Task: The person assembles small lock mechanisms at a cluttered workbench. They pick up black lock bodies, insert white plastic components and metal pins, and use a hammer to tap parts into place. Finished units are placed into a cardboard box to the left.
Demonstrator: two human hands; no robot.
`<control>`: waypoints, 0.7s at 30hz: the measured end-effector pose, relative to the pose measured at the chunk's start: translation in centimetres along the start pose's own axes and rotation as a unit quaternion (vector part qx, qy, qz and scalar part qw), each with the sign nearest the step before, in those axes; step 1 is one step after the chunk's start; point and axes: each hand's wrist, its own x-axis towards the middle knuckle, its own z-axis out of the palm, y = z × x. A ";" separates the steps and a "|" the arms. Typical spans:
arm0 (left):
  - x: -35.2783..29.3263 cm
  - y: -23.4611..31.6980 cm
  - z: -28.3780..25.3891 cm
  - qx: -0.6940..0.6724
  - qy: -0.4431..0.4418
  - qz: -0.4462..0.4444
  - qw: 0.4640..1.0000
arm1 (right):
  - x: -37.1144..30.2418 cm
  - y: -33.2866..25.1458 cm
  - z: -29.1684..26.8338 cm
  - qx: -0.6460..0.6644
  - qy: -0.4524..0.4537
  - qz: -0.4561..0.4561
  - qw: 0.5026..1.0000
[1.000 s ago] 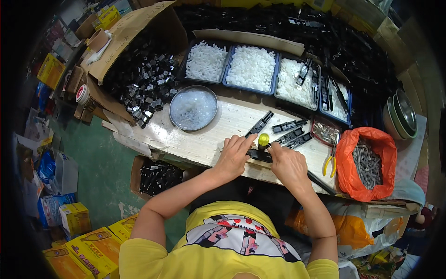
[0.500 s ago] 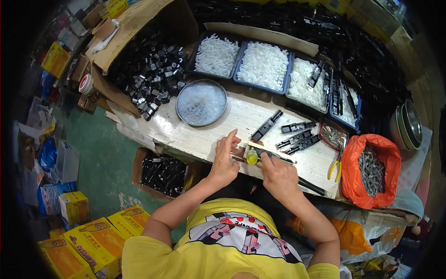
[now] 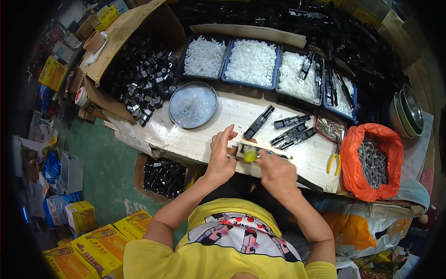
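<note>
My left hand [image 3: 220, 156] rests on the near edge of the white workbench [image 3: 223, 116], its fingers against the end of a small pale wooden block [image 3: 241, 148] with a black part on it. My right hand [image 3: 278, 173] grips a tool with a yellow-green handle [image 3: 250, 155] and holds it on that block. Both hands sit close together at the bench's front. Several long black plastic parts [image 3: 290, 132] lie just beyond them.
A round metal dish of clear pieces [image 3: 192, 105] stands at the left. Blue trays of white parts [image 3: 251, 63] line the back. An orange bag of metal screws [image 3: 371, 160] and yellow-handled pliers [image 3: 335, 160] lie right. Boxes of black parts [image 3: 144, 74] stand left.
Both hands have stayed together over the block at the bench front. The view has shifted a little, and the right hand has moved slightly with the yellow-green tool.
</note>
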 end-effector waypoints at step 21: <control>2.9 1.4 4.6 0.095 -0.169 0.263 0.945 | -7.3 9.3 -2.9 -0.178 0.072 0.280 0.941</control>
